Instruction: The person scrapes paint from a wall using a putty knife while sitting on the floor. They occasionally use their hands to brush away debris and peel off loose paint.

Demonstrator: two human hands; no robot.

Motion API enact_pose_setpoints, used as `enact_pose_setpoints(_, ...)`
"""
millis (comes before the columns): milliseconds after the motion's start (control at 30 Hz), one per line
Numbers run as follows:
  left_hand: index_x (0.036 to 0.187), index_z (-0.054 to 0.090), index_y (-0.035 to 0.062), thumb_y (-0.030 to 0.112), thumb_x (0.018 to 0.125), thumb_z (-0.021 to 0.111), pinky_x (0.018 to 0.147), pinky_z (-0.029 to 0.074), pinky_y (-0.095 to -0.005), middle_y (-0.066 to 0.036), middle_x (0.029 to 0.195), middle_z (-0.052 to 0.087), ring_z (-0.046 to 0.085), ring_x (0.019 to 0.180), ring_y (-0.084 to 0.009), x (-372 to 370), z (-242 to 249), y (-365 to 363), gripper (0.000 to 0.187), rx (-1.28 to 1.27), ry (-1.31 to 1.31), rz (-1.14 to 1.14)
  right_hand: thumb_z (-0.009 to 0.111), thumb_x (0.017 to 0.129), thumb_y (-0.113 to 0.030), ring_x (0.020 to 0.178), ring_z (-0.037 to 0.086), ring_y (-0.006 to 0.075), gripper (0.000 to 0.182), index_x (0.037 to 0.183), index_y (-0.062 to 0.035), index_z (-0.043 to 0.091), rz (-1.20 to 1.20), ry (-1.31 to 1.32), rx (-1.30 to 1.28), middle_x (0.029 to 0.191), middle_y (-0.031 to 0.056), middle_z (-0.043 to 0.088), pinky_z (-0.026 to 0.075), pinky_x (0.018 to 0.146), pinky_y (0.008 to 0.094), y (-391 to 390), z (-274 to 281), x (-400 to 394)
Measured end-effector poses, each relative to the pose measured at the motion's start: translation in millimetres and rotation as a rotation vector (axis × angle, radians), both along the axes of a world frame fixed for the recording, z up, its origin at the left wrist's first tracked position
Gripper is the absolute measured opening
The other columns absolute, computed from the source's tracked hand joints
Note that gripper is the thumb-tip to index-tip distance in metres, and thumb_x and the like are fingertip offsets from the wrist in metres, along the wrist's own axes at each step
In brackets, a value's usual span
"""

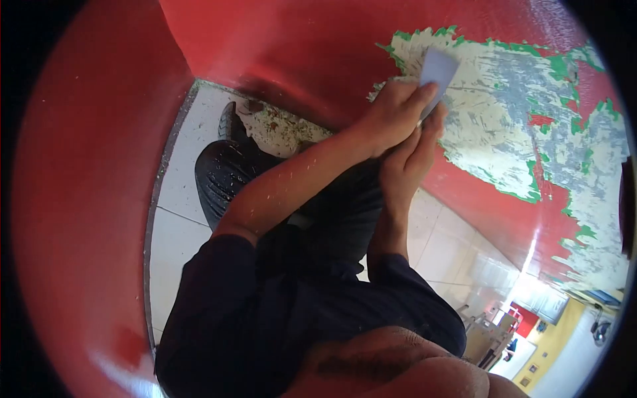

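Observation:
A paint scraper [438, 69] with a wide, pale blade lies against the scraped patch [488, 126] of the red wall. My left hand [396, 114] is closed around it, thumb pressed along the base of the blade. Just below, my right hand [410, 158] closes round the lower part of the same tool, its fingers next to the left hand. Between the hands the handle is mostly hidden. White and grey layers show on the patch, with ragged green paint along its edges. Specks of paint dot my left forearm.
Another red wall [86, 179] stands close on the left, meeting the white tiled floor [179, 232]. Paint flakes [275, 126] are heaped at the wall's foot beside my shoe [229, 123]. My bent legs fill the middle. Furniture [491, 338] stands far off at lower right.

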State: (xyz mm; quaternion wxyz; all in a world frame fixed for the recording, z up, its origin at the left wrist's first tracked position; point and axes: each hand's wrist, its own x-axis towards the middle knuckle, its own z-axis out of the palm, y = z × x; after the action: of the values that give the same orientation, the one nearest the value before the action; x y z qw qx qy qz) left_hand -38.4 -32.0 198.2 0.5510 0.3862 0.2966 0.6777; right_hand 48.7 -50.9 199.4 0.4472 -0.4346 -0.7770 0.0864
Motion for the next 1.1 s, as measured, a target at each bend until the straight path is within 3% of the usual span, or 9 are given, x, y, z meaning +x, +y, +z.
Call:
enact_pose_setpoints(133,0.091,0.062,0.0002,0.036,0.101,0.044,0.072,0.050,-0.0290,-0.007,0.078,0.064,0.062,0.074,-0.0138,-17.3,48.2,12.5,0.041,0.234,-0.118,-0.046,0.037,0.098,-0.014,0.106,0.060,0.0412,0.042,0.136,0.0023,0.038,-0.011,0.077,-0.144,0.121,0.0282,0.057,0.048,0.089,0.0402,0.6,39.8,-16.1)
enact_pose_setpoints(167,0.089,0.061,-0.0014,0.034,0.102,0.043,0.070,0.052,-0.0295,-0.010,0.075,0.064,0.064,0.071,-0.0166,-14.5,43.1,10.2,0.042,0.171,-0.021,-0.011,0.036,0.098,-0.013,0.116,0.054,0.0376,0.041,0.135,0.0029,0.041,0.023,-0.027,0.187,0.125,0.0270,0.053,0.043,0.097,0.0388,6.4,32.7,-14.0)
enact_pose_setpoints(267,0.088,0.061,-0.0031,0.035,0.103,0.039,0.068,0.051,-0.0293,-0.010,0.074,0.064,0.063,0.070,-0.0162,11.0,-5.3,6.9,0.046,0.101,-0.145,-0.154,0.036,0.098,-0.014,0.123,0.049,0.0339,0.039,0.132,0.0040,0.043,0.054,0.149,-0.142,0.125,0.0250,0.053,0.038,0.102,0.0384,-6.3,-7.0,13.0)
enact_pose_setpoints(367,0.088,0.061,-0.0038,0.034,0.102,0.039,0.069,0.051,-0.0289,-0.010,0.075,0.064,0.063,0.070,-0.0153,1.2,19.5,9.5,0.045,0.145,-0.089,-0.104,0.036,0.098,-0.014,0.123,0.050,0.0323,0.040,0.132,0.0044,0.043,0.003,0.190,-0.262,0.128,0.0232,0.051,0.035,0.104,0.0387,-4.8,16.7,2.4)
enact_pose_setpoints(567,0.089,0.063,-0.0024,0.035,0.102,0.038,0.067,0.051,-0.0289,-0.010,0.076,0.066,0.062,0.070,-0.0142,-1.6,10.2,9.5,0.047,0.181,-0.029,-0.045,0.036,0.098,-0.014,0.119,0.051,0.0337,0.039,0.132,0.0044,0.044,0.018,0.046,0.021,0.128,0.0225,0.052,0.036,0.101,0.0390,-0.6,8.1,1.3)
enact_pose_setpoints(733,0.089,0.063,-0.0015,0.032,0.102,0.041,0.070,0.051,-0.0275,-0.009,0.078,0.065,0.063,0.076,-0.0135,-14.2,34.0,10.8,0.042,0.154,-0.155,-0.127,0.035,0.097,-0.012,0.121,0.048,0.0361,0.042,0.135,0.0030,0.041,0.040,0.026,-0.097,0.134,0.0233,0.047,0.036,0.101,0.0392,-3.4,28.9,-1.0)
enact_pose_setpoints(867,0.088,0.061,-0.0020,0.033,0.102,0.041,0.068,0.053,-0.0290,-0.009,0.075,0.063,0.064,0.071,-0.0156,3.7,-11.6,5.7,0.043,0.085,-0.243,-0.146,0.036,0.097,-0.013,0.116,0.053,0.0377,0.043,0.137,0.0019,0.040,0.043,-0.117,0.020,0.130,0.0236,0.051,0.041,0.096,0.0401,-2.4,4.4,3.8)
enact_pose_setpoints(1033,0.089,0.060,-0.0011,0.033,0.103,0.040,0.070,0.053,-0.0310,-0.009,0.076,0.063,0.064,0.073,-0.0178,-20.8,19.5,8.8,0.042,0.153,-0.172,-0.030,0.036,0.097,-0.013,0.116,0.054,0.0374,0.042,0.137,0.0009,0.040,-0.018,-0.063,-0.127,0.130,0.0232,0.052,0.043,0.096,0.0406,-2.1,13.2,-10.5)
enact_pose_setpoints(1100,0.089,0.060,-0.0019,0.033,0.103,0.040,0.068,0.053,-0.0309,-0.010,0.076,0.063,0.064,0.070,-0.0180,0.0,-10.5,3.6,0.043,0.070,-0.239,-0.086,0.037,0.097,-0.014,0.115,0.055,0.0371,0.041,0.136,0.0003,0.041,0.004,-0.092,-0.075,0.129,0.0230,0.052,0.044,0.094,0.0408,-6.3,1.1,0.4)
